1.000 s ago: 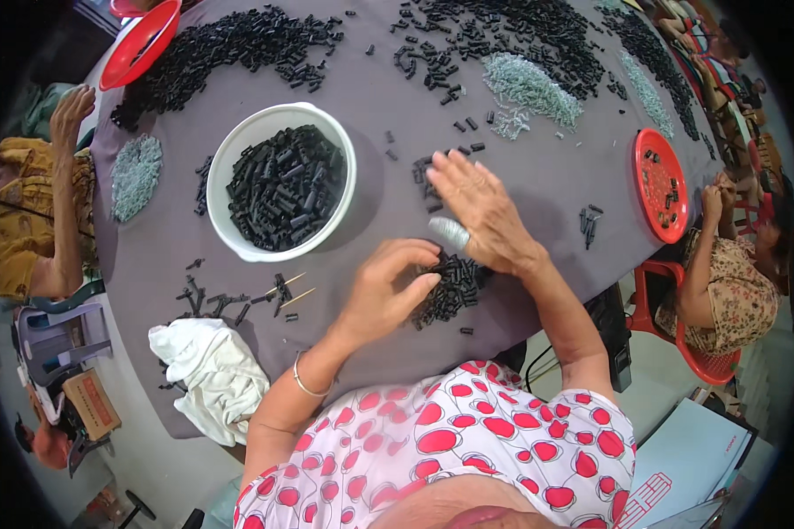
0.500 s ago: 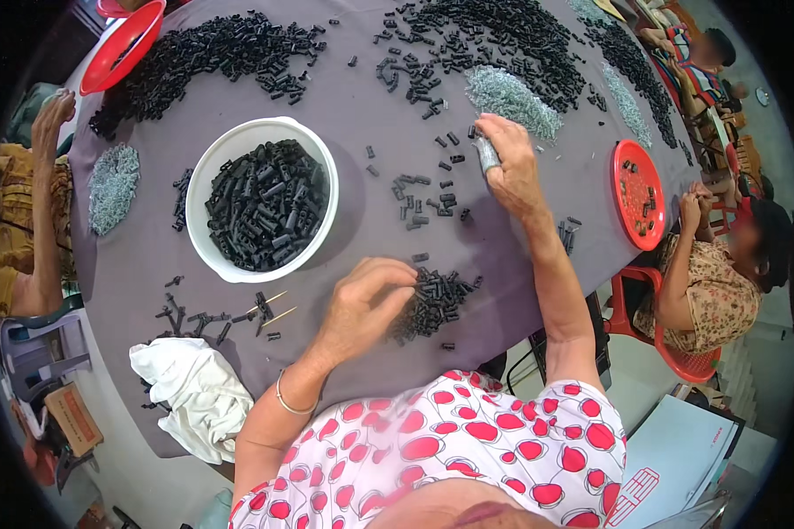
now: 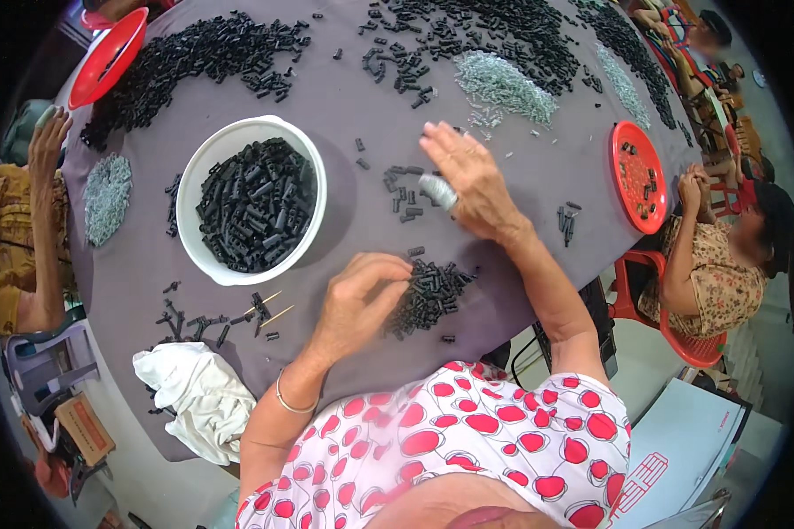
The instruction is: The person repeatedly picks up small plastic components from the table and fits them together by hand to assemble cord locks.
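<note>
My left hand (image 3: 359,302) hovers at the left edge of a small heap of little black plastic tubes (image 3: 434,295). Its fingers curve, the thumb stands apart from them, and nothing shows between. My right hand (image 3: 472,187) is open with fingers stretched out, over loose black pieces (image 3: 402,187) in the middle of the table. A whitish wrap (image 3: 438,191) covers its thumb. What lies under that palm is hidden. Beyond it is a mound of small clear pieces (image 3: 507,85), some scattered along its near side.
A white tub (image 3: 319,207) full of black parts stands left of centre. Two thin wooden sticks (image 3: 278,316) and a white cloth (image 3: 194,397) lie near left. Large black heaps (image 3: 203,57) cover the far side. A red tray (image 3: 622,176) sits at right; other people sit around.
My right hand has moved left and nearer, away from the clear mound, and its fingers have straightened. Some clear pieces now lie spread before that mound. My left hand has barely moved.
</note>
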### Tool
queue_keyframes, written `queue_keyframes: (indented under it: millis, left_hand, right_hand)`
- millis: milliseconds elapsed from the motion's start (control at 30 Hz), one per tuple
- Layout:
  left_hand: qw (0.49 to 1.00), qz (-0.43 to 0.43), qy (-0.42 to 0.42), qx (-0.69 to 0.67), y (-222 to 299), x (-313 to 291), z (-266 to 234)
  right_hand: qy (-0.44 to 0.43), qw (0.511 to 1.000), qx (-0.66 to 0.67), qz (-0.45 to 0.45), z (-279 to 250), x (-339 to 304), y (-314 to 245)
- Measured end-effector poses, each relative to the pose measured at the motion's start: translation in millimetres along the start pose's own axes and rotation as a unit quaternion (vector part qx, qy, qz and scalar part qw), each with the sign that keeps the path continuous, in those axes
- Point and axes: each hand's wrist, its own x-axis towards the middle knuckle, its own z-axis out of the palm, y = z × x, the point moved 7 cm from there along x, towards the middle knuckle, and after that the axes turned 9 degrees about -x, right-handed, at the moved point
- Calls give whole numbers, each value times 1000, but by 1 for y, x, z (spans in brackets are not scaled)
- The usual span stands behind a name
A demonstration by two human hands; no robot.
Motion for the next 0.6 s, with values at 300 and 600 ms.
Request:
queue_keyframes:
  millis: [300, 600]
  left_hand:
    - [1000, 4, -6, 23, 2, -1, 3]
    - [992, 39, -56, 103, 10, -1, 12]
  right_hand:
    - [55, 990, 117, 60, -33, -25, 26]
    - [49, 991, 37, 117, -10, -4, 67]
